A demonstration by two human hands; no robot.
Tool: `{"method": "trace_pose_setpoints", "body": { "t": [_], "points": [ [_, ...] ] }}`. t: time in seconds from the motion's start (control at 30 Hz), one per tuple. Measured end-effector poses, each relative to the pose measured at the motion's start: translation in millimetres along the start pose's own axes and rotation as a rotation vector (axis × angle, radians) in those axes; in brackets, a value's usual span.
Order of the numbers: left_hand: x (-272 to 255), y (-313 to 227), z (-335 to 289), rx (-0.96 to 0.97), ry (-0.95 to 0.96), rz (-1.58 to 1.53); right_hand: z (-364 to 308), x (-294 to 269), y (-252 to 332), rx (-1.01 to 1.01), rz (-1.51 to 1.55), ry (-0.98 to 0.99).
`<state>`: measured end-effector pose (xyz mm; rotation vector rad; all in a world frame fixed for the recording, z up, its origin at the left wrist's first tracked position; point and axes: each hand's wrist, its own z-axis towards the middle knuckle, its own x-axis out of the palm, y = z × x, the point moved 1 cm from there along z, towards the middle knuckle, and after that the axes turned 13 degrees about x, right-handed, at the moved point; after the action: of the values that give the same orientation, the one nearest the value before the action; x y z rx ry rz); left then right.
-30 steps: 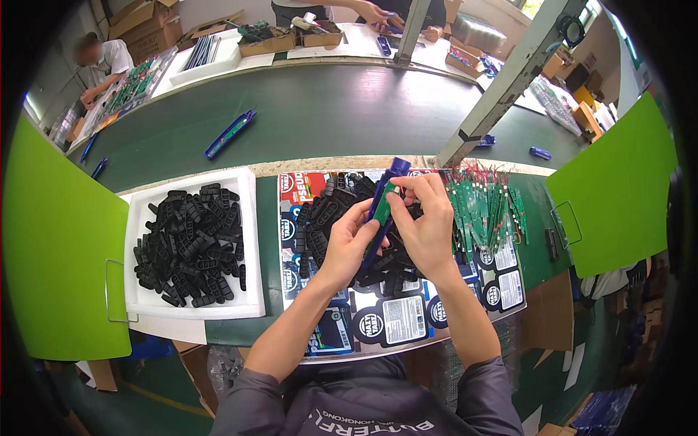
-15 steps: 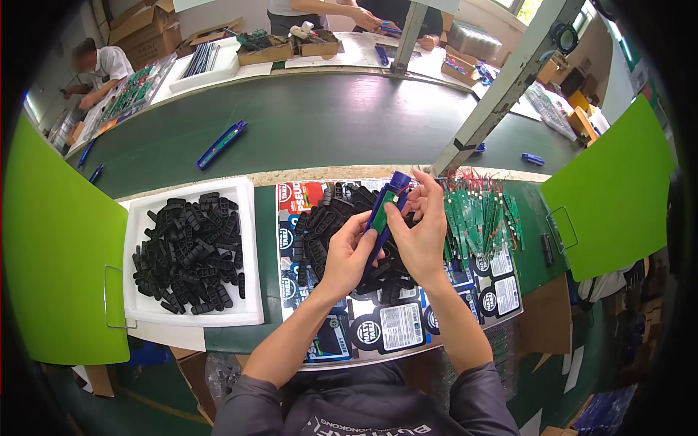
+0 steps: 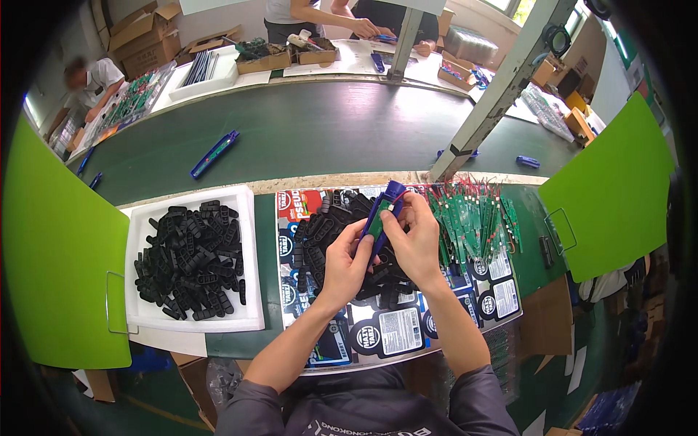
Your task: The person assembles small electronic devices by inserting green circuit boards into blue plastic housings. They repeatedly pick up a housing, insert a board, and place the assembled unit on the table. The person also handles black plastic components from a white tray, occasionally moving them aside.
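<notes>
Both of my hands hold a blue plastic housing (image 3: 393,190), long and tilted with its wide end away from me. A narrow green circuit board (image 3: 378,222) lies inside it. My left hand (image 3: 345,263) grips the lower part, thumb on the board. My right hand (image 3: 416,243) is closed at the upper part, its thumb against the board near a small white connector and a red wire. The fingers behind the housing are partly hidden. Beneath my hands is a heap of black ribbed plastic parts (image 3: 314,243). To the right, green boards with red wires (image 3: 472,218) lie bunched together.
A white foam tray (image 3: 253,269) full of black parts stands at left. Green panels (image 3: 65,254) (image 3: 607,192) flank the bench. Beyond runs a dark green conveyor belt (image 3: 305,120) carrying blue housings (image 3: 214,154). A metal post (image 3: 494,102) rises at right. Other people work across the belt.
My hands and the housing have tilted and shifted slightly, with my right fingers now curled closer around its upper end. The blue housings on the belt appear a little farther left and nearer.
</notes>
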<state>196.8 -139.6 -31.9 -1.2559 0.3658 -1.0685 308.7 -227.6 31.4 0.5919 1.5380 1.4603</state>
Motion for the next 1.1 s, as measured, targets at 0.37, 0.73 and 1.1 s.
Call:
{"method": "trace_pose_setpoints", "body": {
  "t": [0.37,0.73,1.1],
  "points": [
    [-15,-13,12,0.050,-0.164,-0.031,14,-29,-16,-0.062,0.046,0.052],
    [-30,-7,21,0.128,-0.329,0.073,-10,-33,-50,-0.217,-0.840,0.054],
    [-20,-19,72,0.124,-0.244,0.244,11,-44,-63,-0.447,-0.525,-0.118]
  ]
}}
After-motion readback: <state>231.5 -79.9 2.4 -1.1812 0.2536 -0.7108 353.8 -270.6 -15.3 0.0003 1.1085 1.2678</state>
